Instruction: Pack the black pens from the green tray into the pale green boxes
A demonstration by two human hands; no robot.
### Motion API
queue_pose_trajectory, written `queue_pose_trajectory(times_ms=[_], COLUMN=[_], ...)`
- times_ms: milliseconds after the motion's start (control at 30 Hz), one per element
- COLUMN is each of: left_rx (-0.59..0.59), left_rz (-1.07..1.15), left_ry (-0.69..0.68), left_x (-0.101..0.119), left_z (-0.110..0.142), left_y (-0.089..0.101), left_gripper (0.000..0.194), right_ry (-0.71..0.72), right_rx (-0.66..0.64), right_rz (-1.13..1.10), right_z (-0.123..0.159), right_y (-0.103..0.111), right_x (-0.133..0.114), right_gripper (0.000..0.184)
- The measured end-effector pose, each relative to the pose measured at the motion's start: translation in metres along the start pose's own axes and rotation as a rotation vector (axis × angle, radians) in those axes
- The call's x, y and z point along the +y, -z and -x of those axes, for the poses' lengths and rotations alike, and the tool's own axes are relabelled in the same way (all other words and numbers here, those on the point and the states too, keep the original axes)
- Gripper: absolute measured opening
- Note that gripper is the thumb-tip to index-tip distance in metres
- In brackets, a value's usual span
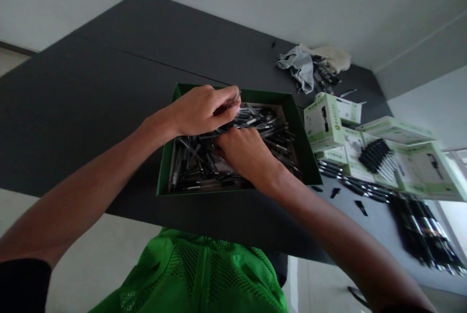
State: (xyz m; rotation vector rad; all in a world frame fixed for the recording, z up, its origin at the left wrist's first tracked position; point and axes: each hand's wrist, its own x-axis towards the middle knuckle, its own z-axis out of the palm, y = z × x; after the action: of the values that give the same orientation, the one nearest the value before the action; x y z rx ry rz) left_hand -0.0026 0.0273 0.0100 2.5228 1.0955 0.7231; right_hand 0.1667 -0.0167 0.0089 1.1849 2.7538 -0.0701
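A green open box (297, 125) sits on the dark table (109, 84), filled with several dark and silver pens (193, 162). Both hands are inside the box. My left hand (202, 108) is curled over the far part of the pile, its fingertips pinching a thin silver pen at the tip. My right hand (246, 152) rests palm-down on the pens in the middle of the box, fingers closed on pens below the left hand. What exactly the right fingers grip is hidden.
Right of the box stand several white-and-green cartons (328, 123). A bundle of black pens (375, 155) lies on them, more pens (423, 235) are spread along the table's right edge. Crumpled cloth gloves (306, 64) lie at the back. My green vest (197, 279) is below.
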Motion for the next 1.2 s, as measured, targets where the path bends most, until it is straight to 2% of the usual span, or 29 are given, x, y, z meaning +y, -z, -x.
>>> queue_pose_trajectory(times_ms=[200,400,933,1200], left_rx=[0.011,0.013,-0.034,-0.023], left_rz=[0.021,0.039,0.068,0.069], left_ry=[-0.004,0.006,0.043,0.031], left_x=[-0.001,-0.002,-0.001,-0.004], left_z=[0.000,0.000,0.000,0.000], left_y=[0.001,0.001,0.003,0.003], left_gripper=[0.026,0.027,0.027,0.025], right_ry=[0.015,-0.065,-0.096,-0.114], right_rx=[0.001,0.012,0.009,0.019], right_rz=[0.010,-0.001,-0.078,-0.013], right_z=[-0.005,-0.009,-0.006,-0.009], right_y=[-0.003,0.000,-0.003,0.003], right_x=[-0.005,-0.011,-0.007,-0.026], right_gripper=[0.031,0.030,0.030,0.030])
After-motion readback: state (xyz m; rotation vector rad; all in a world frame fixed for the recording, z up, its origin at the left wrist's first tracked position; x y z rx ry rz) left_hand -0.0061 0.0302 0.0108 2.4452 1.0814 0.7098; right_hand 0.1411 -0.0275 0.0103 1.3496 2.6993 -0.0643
